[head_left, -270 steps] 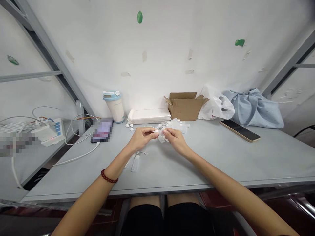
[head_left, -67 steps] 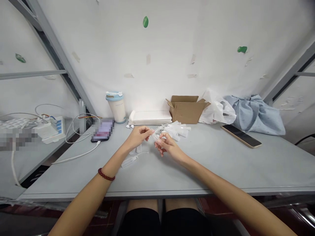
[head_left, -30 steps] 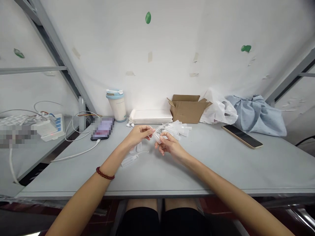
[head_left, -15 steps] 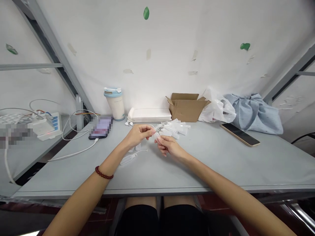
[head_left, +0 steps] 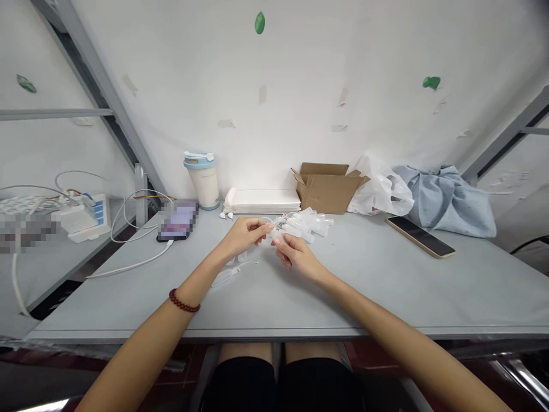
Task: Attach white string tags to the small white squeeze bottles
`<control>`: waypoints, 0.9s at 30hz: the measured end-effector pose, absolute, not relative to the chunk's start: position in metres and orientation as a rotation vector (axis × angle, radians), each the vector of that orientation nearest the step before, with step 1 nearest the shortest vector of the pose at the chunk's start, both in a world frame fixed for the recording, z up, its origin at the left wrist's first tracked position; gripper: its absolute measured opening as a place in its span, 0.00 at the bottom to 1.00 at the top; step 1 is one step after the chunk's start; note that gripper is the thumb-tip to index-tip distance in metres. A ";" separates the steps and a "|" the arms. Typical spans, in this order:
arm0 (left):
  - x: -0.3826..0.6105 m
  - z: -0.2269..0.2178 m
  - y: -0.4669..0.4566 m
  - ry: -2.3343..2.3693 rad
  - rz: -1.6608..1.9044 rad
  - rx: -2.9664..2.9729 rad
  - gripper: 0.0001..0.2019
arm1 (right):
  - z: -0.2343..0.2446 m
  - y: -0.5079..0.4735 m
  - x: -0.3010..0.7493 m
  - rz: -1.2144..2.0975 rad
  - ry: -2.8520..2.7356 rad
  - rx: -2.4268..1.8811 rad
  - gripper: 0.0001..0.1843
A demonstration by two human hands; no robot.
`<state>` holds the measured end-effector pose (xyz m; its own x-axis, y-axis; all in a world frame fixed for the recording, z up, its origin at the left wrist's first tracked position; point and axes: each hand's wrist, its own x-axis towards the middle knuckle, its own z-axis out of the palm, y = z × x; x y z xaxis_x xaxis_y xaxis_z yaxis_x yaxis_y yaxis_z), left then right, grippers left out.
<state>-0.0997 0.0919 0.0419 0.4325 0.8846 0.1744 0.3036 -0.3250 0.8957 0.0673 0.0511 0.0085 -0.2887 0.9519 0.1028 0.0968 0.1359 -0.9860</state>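
My left hand [head_left: 243,236] and my right hand [head_left: 293,253] meet above the middle of the grey table [head_left: 386,274]. Both pinch a small clear plastic vial [head_left: 274,233] held between their fingertips. Just behind the hands lies a pile of several clear vials [head_left: 305,223]. Finished vials with thin tubes [head_left: 227,274] lie on the table under my left wrist. A red bead bracelet [head_left: 183,301] is on my left forearm.
Along the wall stand a white cup with blue lid [head_left: 202,179], a flat white tray stack [head_left: 261,201], an open cardboard box [head_left: 328,187], a white plastic bag [head_left: 380,186] and blue cloth [head_left: 446,200]. A phone [head_left: 419,237] lies right; another phone [head_left: 176,222] with cable left.
The hands have stayed together at the same spot, with my right fingers shifting slightly on the vial. One more finished vial lies under my left wrist than nine seconds ago.
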 end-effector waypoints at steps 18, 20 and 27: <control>-0.102 0.037 0.097 0.929 0.841 1.900 0.16 | 0.007 0.051 0.070 1.249 -1.548 -1.071 0.13; -0.104 0.038 0.097 0.837 0.853 1.862 0.15 | 0.010 0.052 0.074 1.570 -1.399 -0.930 0.14; -0.107 0.042 0.096 0.678 0.855 1.842 0.12 | 0.015 0.051 0.076 1.792 -1.341 -0.754 0.15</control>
